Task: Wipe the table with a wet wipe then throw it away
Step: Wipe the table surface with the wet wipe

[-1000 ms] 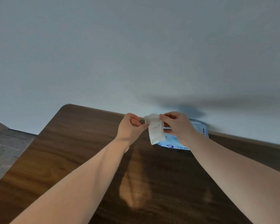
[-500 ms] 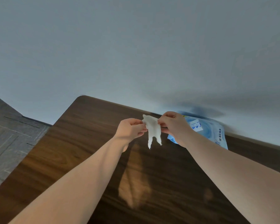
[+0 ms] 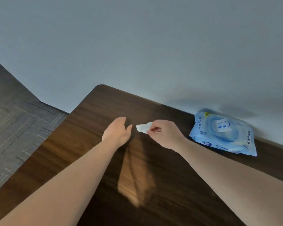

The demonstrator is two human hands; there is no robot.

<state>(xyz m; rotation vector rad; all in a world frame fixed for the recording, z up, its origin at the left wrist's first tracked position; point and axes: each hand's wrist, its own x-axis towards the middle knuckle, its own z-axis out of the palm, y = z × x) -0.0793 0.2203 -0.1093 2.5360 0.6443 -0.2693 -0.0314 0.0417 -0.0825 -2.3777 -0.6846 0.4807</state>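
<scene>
Wet wipe point(image 3: 143, 128), white and crumpled into a small bunch, was pinched between the thumb and curled fingers point(image 3: 153, 130) of the right hand point(image 3: 164, 134), its loose end poking out toward the left. It hung just above the dark wooden table point(image 3: 91, 128), over the part nearest the far edge and toward the far-left rounded corner; whether it touched the wood could not be told. The left hand point(image 3: 117, 132) hovered just beside it, palm down, fingers spread loosely and holding nothing, with a small gap between its thumb and the wipe. Both bare forearms reached in from the near edge.

Farther right, well apart from the hands, a pale blue pack of wipes point(image 3: 222, 134) lay along the far edge of the table, against the grey wall point(image 3: 137, 46). It was a soft pouch with small printed text and a white sticker flap on its top face; the flap looked shut, and its contents were hidden. A lighter patch of reflected light lay on the wood between the two forearms. Beyond the left edge of the table, grey patterned flooring point(image 3: 15, 128) showed.
</scene>
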